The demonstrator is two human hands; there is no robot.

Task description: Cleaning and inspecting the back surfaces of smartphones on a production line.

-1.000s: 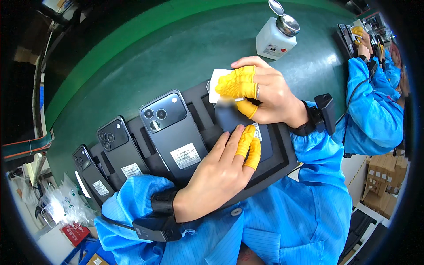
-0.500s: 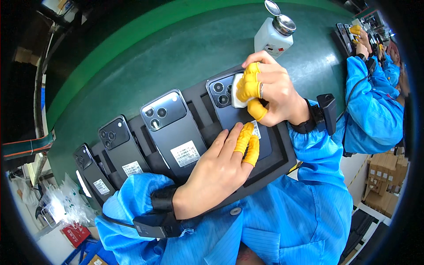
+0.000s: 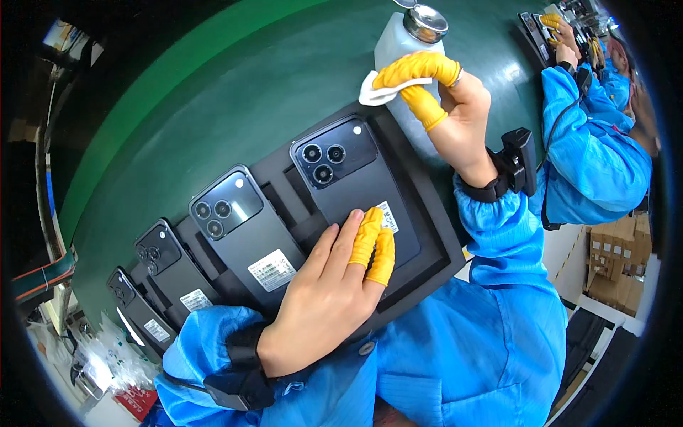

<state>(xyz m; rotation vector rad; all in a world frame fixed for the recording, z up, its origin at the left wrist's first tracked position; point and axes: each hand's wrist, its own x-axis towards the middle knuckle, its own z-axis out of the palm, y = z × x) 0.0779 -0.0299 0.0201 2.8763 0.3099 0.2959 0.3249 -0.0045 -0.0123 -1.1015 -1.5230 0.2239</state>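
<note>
Wide bare stretch of green surface (image 3: 213, 92) beyond the tray (image 3: 435, 235); the way in from the far left lies open, over the camera ends of all four phones. Near side blocked: left grip (image 3: 320, 306) lies flat across the lower part of the rightmost phone (image 3: 359, 181), its sleeve (image 3: 213, 331) crowding the lower ends of the others. Slots between phones narrow, foam dividers in them. Far right corner obstructed: right grip (image 3: 455, 107), pinching a white cloth (image 3: 373, 94), hangs before the bottle (image 3: 391, 44). Between bottle and co-worker's sleeve (image 3: 590, 156), a strip of surface free.
</note>
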